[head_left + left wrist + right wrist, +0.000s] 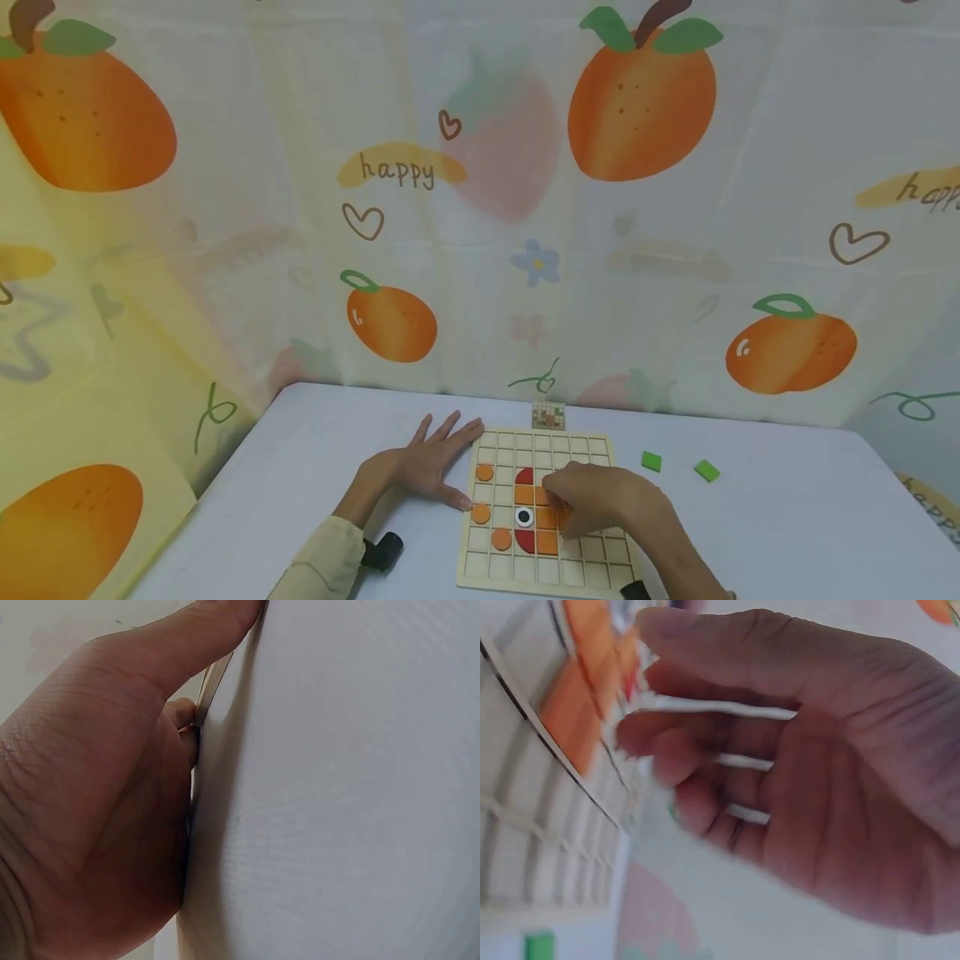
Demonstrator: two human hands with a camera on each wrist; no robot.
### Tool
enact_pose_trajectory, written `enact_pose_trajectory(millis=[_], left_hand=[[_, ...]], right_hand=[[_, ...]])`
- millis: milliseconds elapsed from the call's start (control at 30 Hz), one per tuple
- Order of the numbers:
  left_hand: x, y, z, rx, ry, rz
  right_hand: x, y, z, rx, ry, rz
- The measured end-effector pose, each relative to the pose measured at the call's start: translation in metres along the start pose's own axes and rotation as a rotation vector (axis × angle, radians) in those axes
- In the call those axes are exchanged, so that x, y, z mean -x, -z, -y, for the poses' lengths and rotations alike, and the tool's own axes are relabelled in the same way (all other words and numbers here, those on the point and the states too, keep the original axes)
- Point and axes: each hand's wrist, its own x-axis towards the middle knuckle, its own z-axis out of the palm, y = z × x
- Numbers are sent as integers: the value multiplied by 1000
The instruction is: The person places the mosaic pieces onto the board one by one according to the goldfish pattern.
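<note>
A pale gridded wooden board (468, 572) lies on the white table. Against its left edge rests my left hand (433, 468), fingers spread and thumb at the rim. My right hand (600, 497) reaches over the board's right half with loosely bent fingers, their tips at the orange square tiles (547, 542). In the right wrist view, a gap shows between thumb and fingers, and an orange tile (571, 718) sits in the grid beside them. Left of these tiles are a white round piece with a black dot (524, 517), red curved pieces (524, 542) and orange discs (481, 513).
Two green square tiles (651, 461) (707, 471) lie on the table right of the board. A small patterned card (548, 415) is just beyond the board's far edge. Behind the table hangs a fruit-printed cloth (480, 317).
</note>
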Motion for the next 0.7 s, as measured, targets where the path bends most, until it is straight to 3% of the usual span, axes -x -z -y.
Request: enact_pose_trajectory(millis=[200, 400, 700], left_hand=[[0, 1, -1, 8, 1, 2], [0, 2, -2, -2, -3, 4], [0, 1, -1, 2, -15, -6]], right_hand=[[28, 20, -34, -78, -173, -19], [44, 28, -63, -76, -321, -34], [19, 10, -104, -112, -582, 108]])
